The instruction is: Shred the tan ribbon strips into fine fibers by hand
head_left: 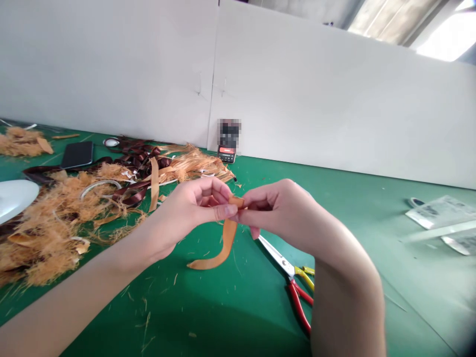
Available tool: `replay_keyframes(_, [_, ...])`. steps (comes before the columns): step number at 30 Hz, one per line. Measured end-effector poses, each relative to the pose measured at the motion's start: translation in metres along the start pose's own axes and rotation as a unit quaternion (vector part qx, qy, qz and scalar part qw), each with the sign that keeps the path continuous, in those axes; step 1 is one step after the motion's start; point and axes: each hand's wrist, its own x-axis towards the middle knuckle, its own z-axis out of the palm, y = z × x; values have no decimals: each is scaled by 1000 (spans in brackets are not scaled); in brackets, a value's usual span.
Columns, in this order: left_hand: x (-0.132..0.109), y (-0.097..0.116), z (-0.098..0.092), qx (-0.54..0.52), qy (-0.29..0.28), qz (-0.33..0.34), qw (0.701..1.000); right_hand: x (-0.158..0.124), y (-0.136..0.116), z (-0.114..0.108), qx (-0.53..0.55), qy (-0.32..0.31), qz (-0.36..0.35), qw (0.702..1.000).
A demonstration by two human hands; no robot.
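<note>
My left hand (189, 210) and my right hand (277, 206) pinch a tan-orange ribbon strip (221, 248) between their fingertips. Its upper end is folded or twisted at the pinch, partly hidden by my fingers, and its long tail hangs down to curl over the green mat (208, 302). Below my right hand lie scissors (286, 265) with a steel blade and red and yellow handles, their lower part close to my right forearm.
A large heap of frayed orange fibres (55, 233) with dark brown ribbons (137, 158) spreads over the mat's left side. A phone (77, 154), a white object (15, 198), a small device (226, 153) and a clear packet (441, 223) lie around. A white board stands behind.
</note>
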Motion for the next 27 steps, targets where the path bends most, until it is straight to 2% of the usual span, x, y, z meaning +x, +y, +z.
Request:
replay_keyframes(4, [0,2,-2,40,4,21,999,0,0,1,-13,15,-4,1000])
replay_keyframes(8, [-1,4,-3,96,-1,56,994,0,-2,2,-13,-11,-5,1000])
replay_keyframes(11, [-2,6,-3,98,4,53,994,0,-4,2,-10,-13,-22,1000])
replay_keyframes(13, [-3,7,-2,72,-14,42,996,-1,-4,0,3,-25,-33,999])
replay_keyframes(19, [-3,9,-6,-47,-118,-35,991,-5,-5,-9,66,-116,-35,990])
replay_keyframes(22, [-4,9,-10,-99,-146,-64,982,-6,-6,-10,76,-109,-25,991])
replay_keyframes(27, [-2,8,-10,-189,-155,-89,966,-5,-6,-9,108,-92,-16,990])
